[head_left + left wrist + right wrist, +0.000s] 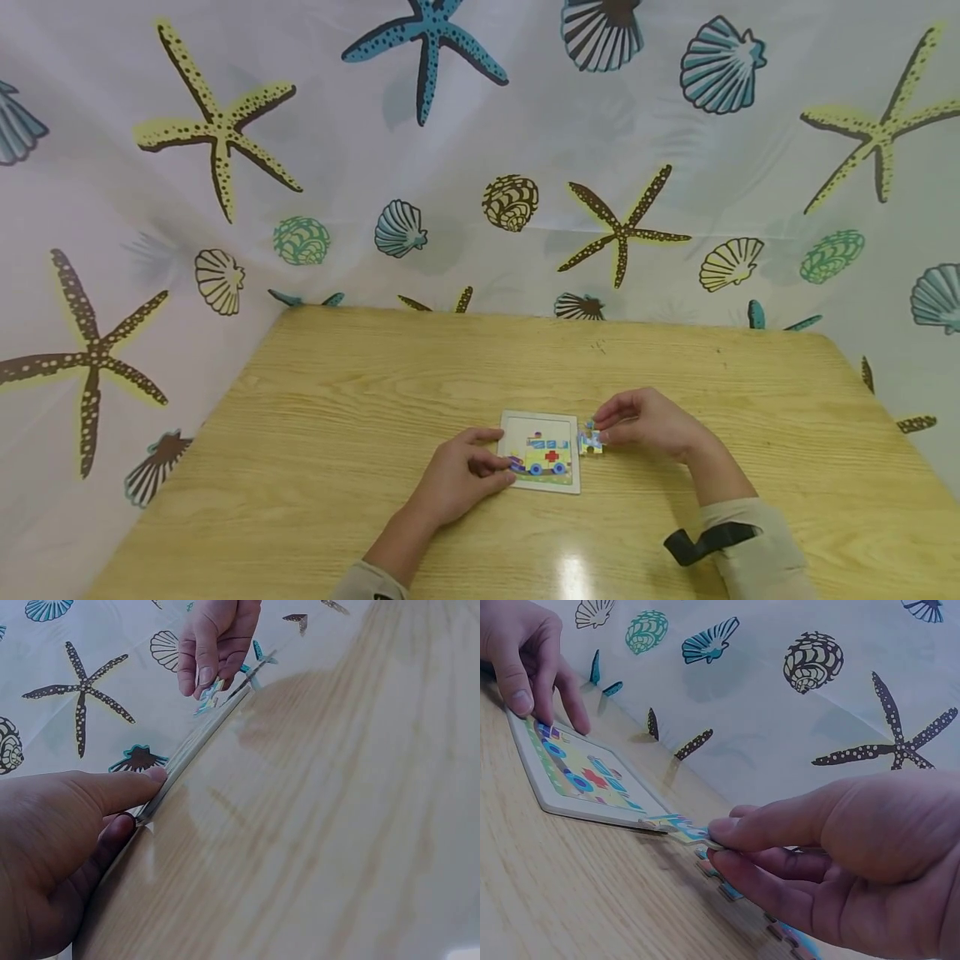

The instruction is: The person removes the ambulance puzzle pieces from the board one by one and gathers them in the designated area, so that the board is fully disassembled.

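A small square jigsaw puzzle board [519, 429] lies on the wooden table, its lower part filled with a yellow ambulance picture and its upper part bare. My left hand [459, 475] rests at the board's left side, with thumb and fingertips touching the rim and the picture. My right hand [651, 423] pinches a blue and yellow puzzle piece [591, 443] between thumb and index finger. In the right wrist view the held piece [682, 827] is tilted, with its end over or against the board's right rim [654, 826]; contact cannot be told.
Several loose puzzle pieces [731, 890] lie beneath the right hand, mostly hidden by it in the head view. The wooden table [337, 400] extends around the board. A curtain with starfish and shells [465, 150] hangs along the table's back and sides.
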### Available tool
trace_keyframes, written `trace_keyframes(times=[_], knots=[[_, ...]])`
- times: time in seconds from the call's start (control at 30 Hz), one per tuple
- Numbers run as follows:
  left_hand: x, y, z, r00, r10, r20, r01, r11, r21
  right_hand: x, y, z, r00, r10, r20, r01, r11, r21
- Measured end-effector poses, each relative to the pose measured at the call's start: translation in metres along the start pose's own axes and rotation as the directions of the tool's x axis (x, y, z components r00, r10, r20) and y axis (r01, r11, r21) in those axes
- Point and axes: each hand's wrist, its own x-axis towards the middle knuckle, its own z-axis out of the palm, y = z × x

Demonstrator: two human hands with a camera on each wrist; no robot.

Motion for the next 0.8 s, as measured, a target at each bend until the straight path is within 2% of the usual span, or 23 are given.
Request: trace_keyframes(times=[0.23, 0.43, 0.8], knots=[[0.001, 0.002, -0.001, 1.0, 0.0, -0.001, 0.0, 1.0, 0.006, -0.002, -0.002, -0.004, 0.999, 0.027, -0.018, -0.028, 0.998, -0.056], [0.001, 0.003, 0.0, 1.0, -0.006, -0.003, 0.006, 1.0, 0.007, -0.006, -0.007, -0.003, 0.999, 0.049, -0.02, -0.05, 0.998, -0.038], [0.001, 0.001, -0.001, 1.0, -0.009, 0.006, 0.009, 1.0, 0.012, -0.006, -0.011, 0.003, 0.99, 0.102, -0.098, -0.111, 0.989, -0.095]])
